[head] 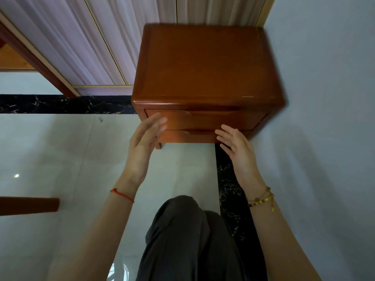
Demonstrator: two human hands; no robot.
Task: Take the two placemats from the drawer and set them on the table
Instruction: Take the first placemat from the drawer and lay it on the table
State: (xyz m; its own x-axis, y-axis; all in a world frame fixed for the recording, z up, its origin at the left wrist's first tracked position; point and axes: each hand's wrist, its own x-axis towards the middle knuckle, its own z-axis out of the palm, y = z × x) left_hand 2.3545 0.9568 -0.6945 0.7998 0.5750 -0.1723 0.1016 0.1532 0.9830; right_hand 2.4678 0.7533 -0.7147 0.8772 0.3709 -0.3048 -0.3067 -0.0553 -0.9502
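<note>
A reddish-brown wooden two-drawer cabinet [205, 65] stands on the pale glossy tiled floor [60, 151], its right side against the light grey wall [324, 98] and its back to a pale pleated panel with gold trim [91, 37]. Its top is bare. The upper drawer [203, 120] and the lower drawer [194, 136] are both closed, each front flush with the carcass. The placemats are not visible; whether they lie inside either drawer cannot be told.

The person's left hand [145, 138] is raised before the left end of the upper drawer front, fingers [156, 123] extended and slightly spread, holding nothing; contact with the wood cannot be confirmed owing to blur. A thin red string bracelet [122, 195] circles that wrist. The right hand [237, 151] is held before the lower right corner of the cabinet front, fingers loosely spread, empty. Gold and beaded bracelets [261, 199] sit on that wrist.

The person's dark grey trouser knee [182, 230] is below, between the forearms. A black marbled floor strip [60, 104] runs along the floor to the cabinet's left edge
</note>
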